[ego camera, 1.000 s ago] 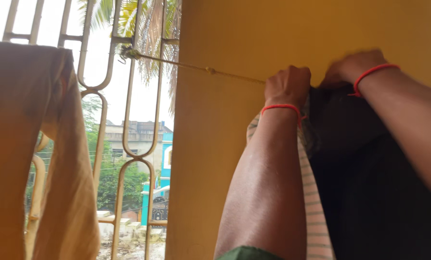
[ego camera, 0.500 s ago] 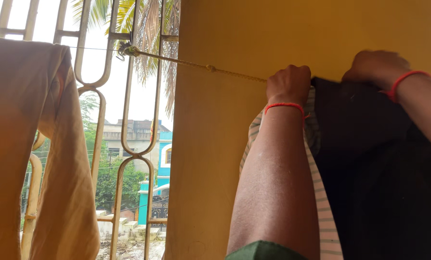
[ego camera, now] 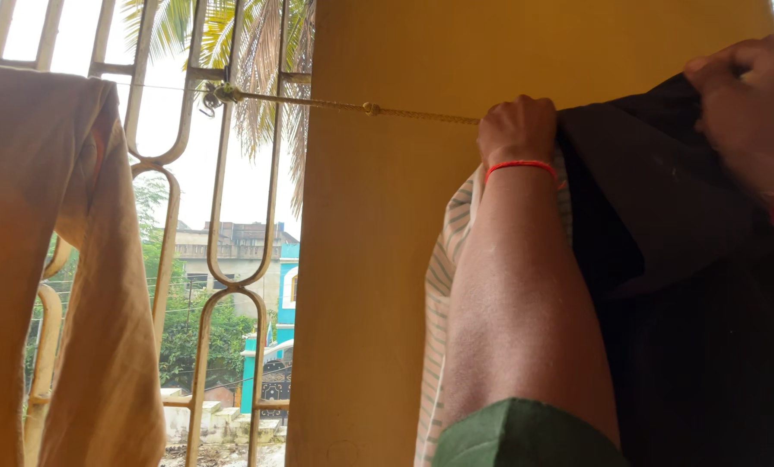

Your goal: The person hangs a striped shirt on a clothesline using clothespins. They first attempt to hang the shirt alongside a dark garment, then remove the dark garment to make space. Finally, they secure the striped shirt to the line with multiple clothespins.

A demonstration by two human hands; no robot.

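A thin clothesline cord [ego camera: 344,105] runs from a hook on the window grille across a yellow wall. My left hand [ego camera: 518,130], with a red thread at the wrist, grips the left top edge of a black cloth [ego camera: 681,259] at the cord. My right hand [ego camera: 750,104] pinches the same cloth's top edge farther right, near the frame's edge. The cloth hangs down between and below both hands. A striped light cloth [ego camera: 443,277] hangs behind my left forearm.
A tan garment [ego camera: 50,259] hangs at the left in front of a curved metal window grille [ego camera: 222,259]. The yellow wall [ego camera: 369,285] fills the middle. Palm leaves and buildings show outside.
My right hand has slid to the right along the cord, spreading the black cloth wider. My left hand stays gripping its end.
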